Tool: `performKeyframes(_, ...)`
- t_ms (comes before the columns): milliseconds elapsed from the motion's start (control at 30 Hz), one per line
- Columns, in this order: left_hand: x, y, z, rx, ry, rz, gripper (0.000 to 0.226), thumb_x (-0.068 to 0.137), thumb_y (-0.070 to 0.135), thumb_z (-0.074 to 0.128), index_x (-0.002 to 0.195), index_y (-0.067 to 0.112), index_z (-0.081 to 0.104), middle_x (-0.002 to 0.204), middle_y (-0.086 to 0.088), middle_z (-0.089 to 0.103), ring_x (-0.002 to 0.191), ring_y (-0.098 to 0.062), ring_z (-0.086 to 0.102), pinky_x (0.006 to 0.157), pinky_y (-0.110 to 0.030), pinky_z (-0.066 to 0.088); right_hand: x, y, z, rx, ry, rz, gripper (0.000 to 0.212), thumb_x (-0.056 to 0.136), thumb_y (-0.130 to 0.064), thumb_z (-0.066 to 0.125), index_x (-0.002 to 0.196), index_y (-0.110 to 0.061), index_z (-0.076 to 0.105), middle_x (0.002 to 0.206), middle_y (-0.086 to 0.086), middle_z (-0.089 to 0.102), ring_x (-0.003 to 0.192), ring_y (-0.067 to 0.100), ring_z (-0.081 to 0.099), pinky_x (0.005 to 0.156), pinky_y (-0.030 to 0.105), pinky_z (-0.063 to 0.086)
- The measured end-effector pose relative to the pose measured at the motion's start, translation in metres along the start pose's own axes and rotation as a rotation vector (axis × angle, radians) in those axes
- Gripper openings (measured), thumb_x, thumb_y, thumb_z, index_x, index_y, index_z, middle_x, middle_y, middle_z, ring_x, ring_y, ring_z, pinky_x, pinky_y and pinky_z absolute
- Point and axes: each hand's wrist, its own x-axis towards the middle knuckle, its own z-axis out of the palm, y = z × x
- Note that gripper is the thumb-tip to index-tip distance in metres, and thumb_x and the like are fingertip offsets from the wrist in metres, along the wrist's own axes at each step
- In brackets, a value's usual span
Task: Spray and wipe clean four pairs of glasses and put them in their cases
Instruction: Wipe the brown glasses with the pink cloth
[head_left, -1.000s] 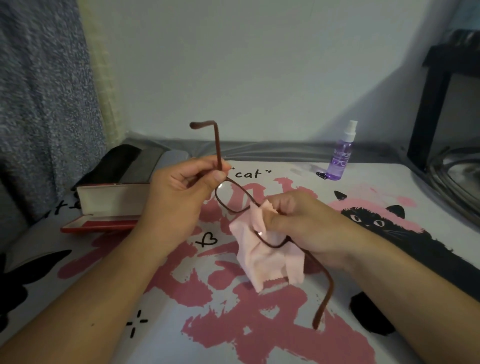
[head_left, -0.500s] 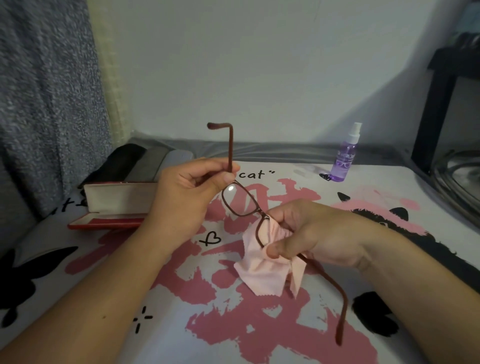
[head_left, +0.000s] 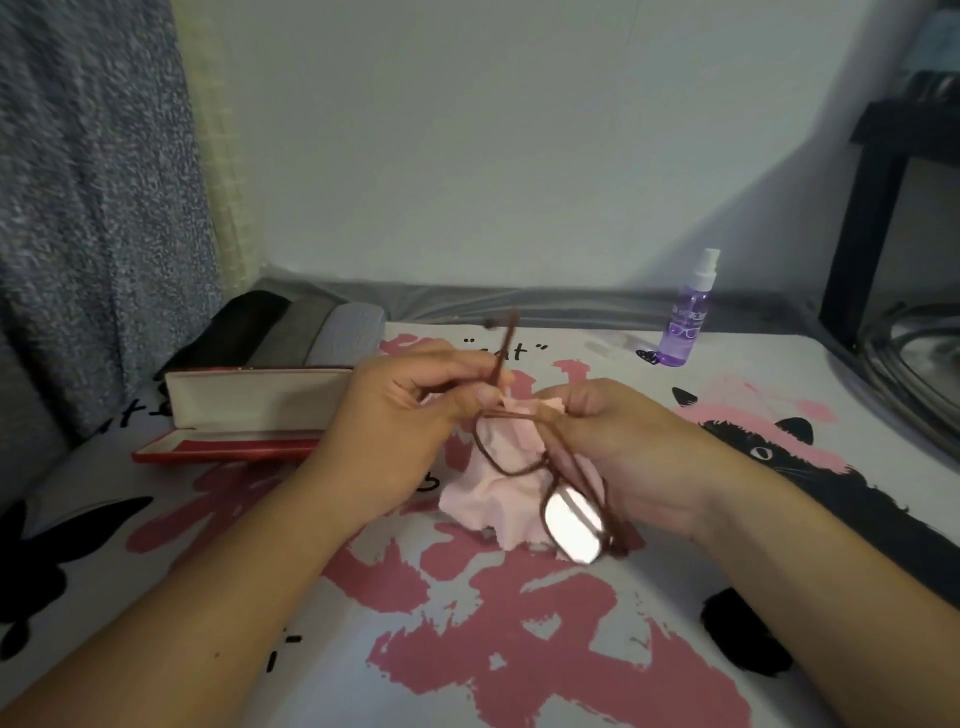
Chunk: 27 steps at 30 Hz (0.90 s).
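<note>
The left hand pinches one arm of the glasses near its hinge, finger and thumb curled tight around it, so that the arm's tip stands up toward the far edge of the table while the frame hangs below. The right hand curls around the other folded arm and a bunch of the pink cloth, holding frame and cloth together; this looks like a turn of the frame to bring a fresh lens face to the cloth, with the lower lens catching light just above the tabletop. The glasses sit in both hands over the middle of the table, not resting on it, and the cloth's loose end drapes down to the surface. The open red case lies near the left edge, lid propped up, just beside the left hand, probably waiting for this pair; three closed cases are stacked side by side behind it at the far left corner. The spray bottle stands upright near the far edge, well apart from the hands. Open room lies toward the near edge and between the right hand and the bottle; the case lid crowds any move to the left.
</note>
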Motion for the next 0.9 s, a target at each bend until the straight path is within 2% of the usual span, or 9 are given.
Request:
performKeyframes(100,-0.003,-0.005,0.008,-0.013,-0.037,0.006,0.022,0.082,0.007,0.075,0.094,0.025,0.081,0.090,-0.005,0.076,0.083,-0.016,0.071,0.079,-0.031,0.057,0.000,0.003,-0.001,0.031,-0.031,-0.009,0.025,0.095,-0.007,0.063,0.109,0.013,0.065,0.101,0.021,0.069,0.095,0.027,0.065,0.096,0.038,0.049)
performKeyframes(167,-0.003,-0.007,0.010,-0.030,-0.052,-0.008,0.021,0.081,0.011,0.074,0.095,0.024,0.081,0.089,-0.003,0.075,0.085,-0.020,0.071,0.079,-0.036,0.057,0.001,0.004,-0.002,0.049,-0.106,0.009,0.025,0.089,0.001,0.068,0.111,0.012,0.063,0.102,0.020,0.069,0.095,0.026,0.066,0.091,0.035,0.052)
performKeyframes(300,0.000,-0.006,0.003,-0.038,-0.058,0.015,0.018,0.082,0.006,0.075,0.094,0.019,0.080,0.088,0.002,0.074,0.084,-0.015,0.069,0.079,-0.027,0.053,0.001,0.002,0.000,0.175,-0.241,0.081,0.024,0.086,0.004,0.065,0.110,0.003,0.066,0.097,0.014,0.070,0.086,0.021,0.070,0.081,0.029,0.058)
performKeyframes(367,0.002,-0.004,0.000,-0.049,-0.051,0.023,0.024,0.083,0.006,0.074,0.093,0.026,0.081,0.088,0.002,0.073,0.086,-0.016,0.068,0.080,-0.026,0.053,-0.004,-0.003,-0.001,0.209,-0.280,0.094,0.016,0.094,0.008,0.057,0.099,-0.001,0.068,0.093,0.013,0.070,0.082,0.021,0.070,0.075,0.029,0.058)
performKeyframes(467,0.003,-0.004,0.000,-0.080,-0.019,0.014,0.029,0.083,0.006,0.072,0.089,0.033,0.081,0.088,0.003,0.073,0.086,-0.013,0.068,0.078,-0.022,0.052,-0.008,-0.008,-0.004,0.245,-0.358,0.122,0.020,0.097,0.008,0.049,0.102,0.001,0.067,0.094,0.015,0.068,0.082,0.024,0.070,0.072,0.033,0.059)
performKeyframes(600,-0.002,-0.006,0.007,-0.032,-0.053,0.005,0.020,0.082,0.008,0.072,0.096,0.021,0.079,0.087,-0.002,0.073,0.083,-0.014,0.068,0.079,-0.025,0.053,-0.004,-0.003,-0.004,0.130,-0.297,0.160,0.025,0.085,-0.002,0.065,0.108,0.007,0.065,0.091,0.014,0.069,0.079,0.022,0.070,0.075,0.031,0.059)
performKeyframes(700,-0.003,-0.005,0.010,-0.036,-0.051,-0.019,0.018,0.081,0.010,0.073,0.096,0.017,0.079,0.088,-0.004,0.075,0.083,-0.015,0.070,0.080,-0.028,0.055,-0.005,-0.003,0.003,0.046,-0.245,0.145,0.004,0.082,-0.005,0.075,0.085,-0.005,0.072,0.080,0.007,0.072,0.073,0.018,0.070,0.072,0.028,0.057)
performKeyframes(800,-0.003,-0.006,0.011,-0.041,-0.048,-0.039,0.018,0.081,0.010,0.073,0.095,0.019,0.079,0.090,-0.007,0.076,0.083,-0.017,0.071,0.080,-0.030,0.057,-0.001,0.000,0.008,0.015,-0.159,0.104,0.016,0.075,-0.008,0.081,0.086,-0.002,0.071,0.082,0.011,0.069,0.078,0.021,0.066,0.079,0.032,0.054)
performKeyframes(900,-0.005,-0.003,0.019,-0.108,-0.064,-0.065,0.015,0.078,0.007,0.079,0.091,0.013,0.078,0.090,-0.008,0.076,0.083,-0.013,0.072,0.081,-0.025,0.057,0.002,0.001,0.013,0.032,-0.071,0.065,0.021,0.074,-0.012,0.084,0.086,-0.001,0.071,0.074,0.010,0.061,0.072,0.020,0.057,0.074,0.031,0.045)
